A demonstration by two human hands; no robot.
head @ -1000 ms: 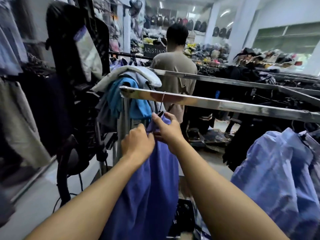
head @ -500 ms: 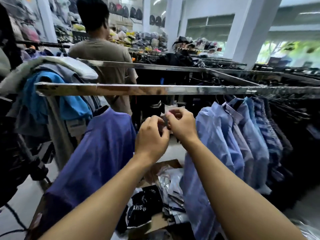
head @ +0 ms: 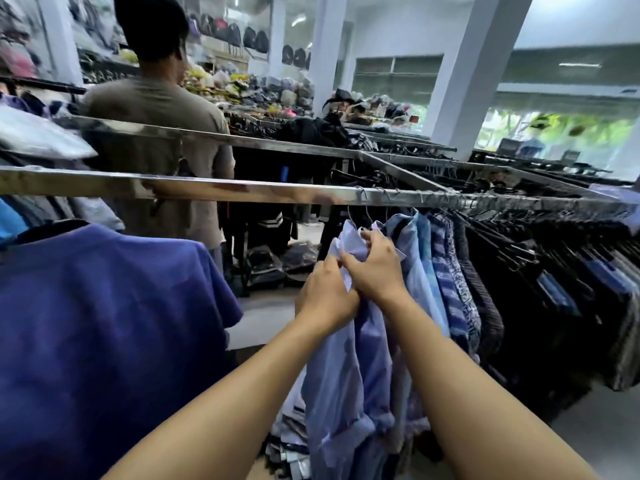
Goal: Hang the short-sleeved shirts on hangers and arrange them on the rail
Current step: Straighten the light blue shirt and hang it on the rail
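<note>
1. Your left hand (head: 327, 296) and right hand (head: 375, 268) meet at the collar of a light blue shirt (head: 346, 382). It hangs just under the metal rail (head: 242, 190), right of centre.
2. Your right fingers (head: 369, 239) are curled into the bunched collar from above. Your left hand grips the cloth just below and touches the right hand (whether either also holds the hanger cannot be told).
3. Just right of that shirt, a row of blue and striped shirts (head: 446, 278) hangs packed together on the same rail.
4. At near left a purple T-shirt (head: 104, 323) hangs below the rail, well apart from your hands.
5. Beyond the rail a person in a brown T-shirt (head: 156, 133) stands facing away.
</note>
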